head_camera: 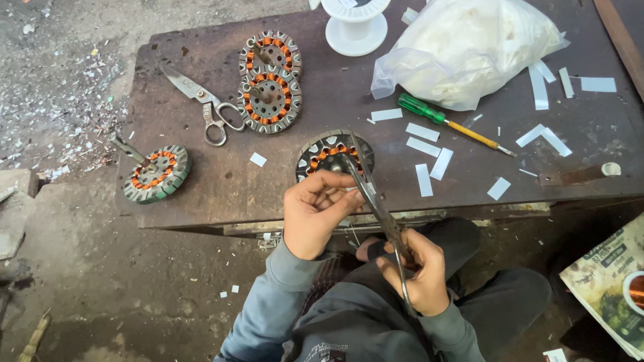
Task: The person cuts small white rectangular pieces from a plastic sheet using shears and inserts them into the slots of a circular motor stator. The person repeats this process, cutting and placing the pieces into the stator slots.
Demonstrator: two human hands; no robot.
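My left hand [315, 211] pinches a small white paper strip at the near edge of the dark bench [201, 181], fingers curled around it. My right hand [419, 275] grips the handles of long metal scissors [376, 201], whose blades point up toward the strip. Just beyond my left hand lies a round motor stator [322, 151] with orange copper windings, partly hidden by my fingers and the blades.
Two more stators [270, 97] are stacked at the back, another stator [155, 174] sits at the left edge. A second pair of scissors [201, 100], a green-handled screwdriver [449, 124], a white spool [355, 23], a plastic bag [469, 47] and cut paper strips [424, 179] lie around.
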